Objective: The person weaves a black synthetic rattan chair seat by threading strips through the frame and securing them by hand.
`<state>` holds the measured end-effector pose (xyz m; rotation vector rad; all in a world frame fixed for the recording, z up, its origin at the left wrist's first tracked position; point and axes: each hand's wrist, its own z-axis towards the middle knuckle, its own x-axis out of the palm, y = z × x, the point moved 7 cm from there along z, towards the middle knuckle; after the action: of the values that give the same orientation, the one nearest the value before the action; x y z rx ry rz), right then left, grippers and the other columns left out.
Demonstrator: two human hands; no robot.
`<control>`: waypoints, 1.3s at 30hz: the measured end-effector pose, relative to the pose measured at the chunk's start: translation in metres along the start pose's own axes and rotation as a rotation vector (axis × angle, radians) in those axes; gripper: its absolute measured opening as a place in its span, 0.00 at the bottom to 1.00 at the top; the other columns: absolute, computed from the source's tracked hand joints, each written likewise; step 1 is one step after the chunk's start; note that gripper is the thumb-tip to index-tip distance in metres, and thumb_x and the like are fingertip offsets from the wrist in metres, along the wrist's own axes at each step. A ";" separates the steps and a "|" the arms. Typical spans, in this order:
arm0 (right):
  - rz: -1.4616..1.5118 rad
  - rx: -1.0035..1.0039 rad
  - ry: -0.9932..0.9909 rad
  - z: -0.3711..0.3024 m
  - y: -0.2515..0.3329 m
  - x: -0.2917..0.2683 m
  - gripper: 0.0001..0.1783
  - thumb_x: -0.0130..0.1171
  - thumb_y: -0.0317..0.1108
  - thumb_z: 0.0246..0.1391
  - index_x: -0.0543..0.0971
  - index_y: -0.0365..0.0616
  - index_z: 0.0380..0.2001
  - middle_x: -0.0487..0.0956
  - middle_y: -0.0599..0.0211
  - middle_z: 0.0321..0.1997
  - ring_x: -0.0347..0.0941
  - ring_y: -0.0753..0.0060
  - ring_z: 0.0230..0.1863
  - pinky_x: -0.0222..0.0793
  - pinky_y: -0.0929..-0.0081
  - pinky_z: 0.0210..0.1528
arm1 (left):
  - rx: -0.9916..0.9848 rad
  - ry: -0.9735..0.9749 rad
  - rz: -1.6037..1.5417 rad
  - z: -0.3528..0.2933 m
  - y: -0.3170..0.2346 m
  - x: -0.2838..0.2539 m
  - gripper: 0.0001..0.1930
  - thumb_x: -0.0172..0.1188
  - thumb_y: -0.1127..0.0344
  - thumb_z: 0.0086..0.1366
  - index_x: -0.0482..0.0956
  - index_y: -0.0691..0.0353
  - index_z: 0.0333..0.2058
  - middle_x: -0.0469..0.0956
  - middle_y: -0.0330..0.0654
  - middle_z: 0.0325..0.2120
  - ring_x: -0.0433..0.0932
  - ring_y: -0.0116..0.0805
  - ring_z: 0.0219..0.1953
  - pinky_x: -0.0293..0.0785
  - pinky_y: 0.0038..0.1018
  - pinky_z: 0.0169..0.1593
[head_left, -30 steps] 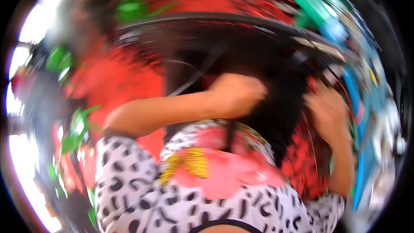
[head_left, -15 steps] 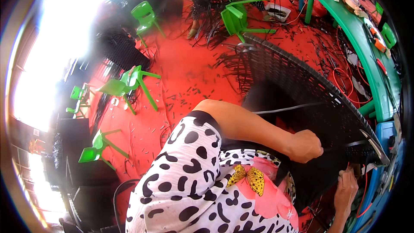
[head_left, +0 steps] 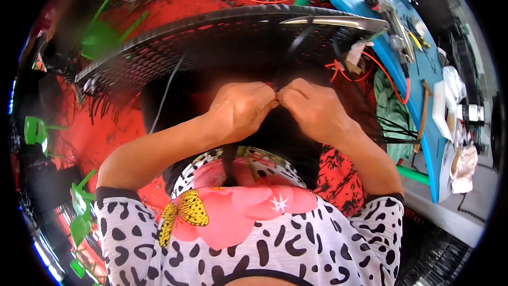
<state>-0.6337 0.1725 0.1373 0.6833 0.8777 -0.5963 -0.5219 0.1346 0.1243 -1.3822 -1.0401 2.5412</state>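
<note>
My left hand [head_left: 244,107] and my right hand [head_left: 315,108] meet in front of my body, fingertips pinched together. A dark, flat weaving strip [head_left: 300,41] runs blurred from the rim of the black woven panel [head_left: 137,55] down toward the pinch, and a dark length hangs below my left hand. Both hands are closed on this strip, though the fingers hide most of it. Just beyond them the panel curves across my lap. A pointed, curved metal tool [head_left: 338,21] lies along its right rim.
On my right a blue table [head_left: 418,63] carries a power tool [head_left: 394,26], a hammer [head_left: 423,111] and pliers. A red hose [head_left: 394,69] loops beside it. Green chairs [head_left: 36,130] stand left on the red floor [head_left: 87,122], which is strewn with scraps.
The view has swung to the right. My right hand has come up from beside the panel's edge to meet my left hand, which was apart in a fist.
</note>
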 end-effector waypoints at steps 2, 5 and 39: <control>0.024 -0.007 -0.036 0.001 -0.001 -0.011 0.06 0.57 0.27 0.44 0.73 0.43 0.29 0.68 0.64 0.26 0.72 0.62 0.27 0.68 0.69 0.25 | 0.020 -0.031 -0.035 0.004 0.001 -0.003 0.04 0.60 0.74 0.56 0.74 0.65 0.25 0.72 0.47 0.20 0.74 0.46 0.24 0.70 0.35 0.27; 0.022 0.046 -0.048 0.007 -0.006 -0.017 0.05 0.58 0.26 0.44 0.72 0.44 0.24 0.67 0.66 0.23 0.70 0.62 0.23 0.66 0.68 0.23 | -0.013 -0.073 -0.110 0.003 0.006 -0.006 0.03 0.61 0.74 0.56 0.76 0.65 0.27 0.72 0.47 0.20 0.72 0.45 0.23 0.69 0.31 0.27; -0.361 0.262 -0.276 0.046 -0.056 -0.068 0.07 0.60 0.28 0.48 0.78 0.42 0.33 0.79 0.59 0.31 0.76 0.55 0.32 0.71 0.68 0.33 | 0.220 -0.313 0.421 0.071 0.004 -0.065 0.21 0.64 0.72 0.48 0.73 0.61 0.43 0.73 0.48 0.38 0.74 0.49 0.40 0.70 0.38 0.43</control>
<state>-0.6863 0.1152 0.1995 0.6609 0.6727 -1.1167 -0.5368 0.0712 0.1946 -1.2830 -0.5083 3.1380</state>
